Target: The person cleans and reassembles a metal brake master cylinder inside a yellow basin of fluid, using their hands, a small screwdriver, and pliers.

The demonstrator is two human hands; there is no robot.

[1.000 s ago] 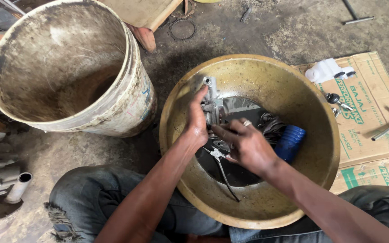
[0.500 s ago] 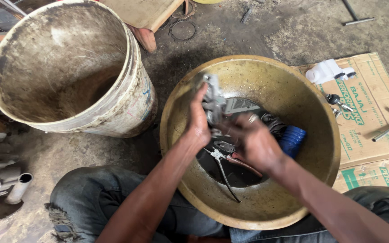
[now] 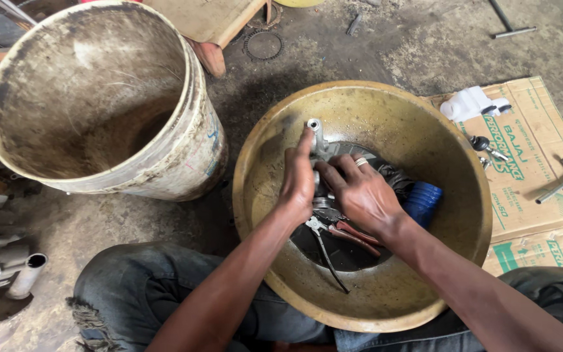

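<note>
Bucket (image 3: pixel 99 98) far left. In the basin (image 3: pixel 425 130), my left hand (image 3: pixel 298 182) grips a metal part (image 3: pixel 315 140); my right hand (image 3: pixel 360 195) clasps it too. Pliers (image 3: pixel 333 231) below, blue cap (image 3: pixel 423 201) right, cardboard (image 3: pixel 542 176) beyond.

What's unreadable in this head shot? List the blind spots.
- Metal part: only its top end shows in the head view; the left hand and right hand cover the rest.
- Pliers: jaw end hidden under the hands.
- Blue cap: partly behind the right hand, shape unclear.
- Bowl bottom: dark liquid, contents not readable.
- Bucket: top rim cut off by the frame edge.
</note>
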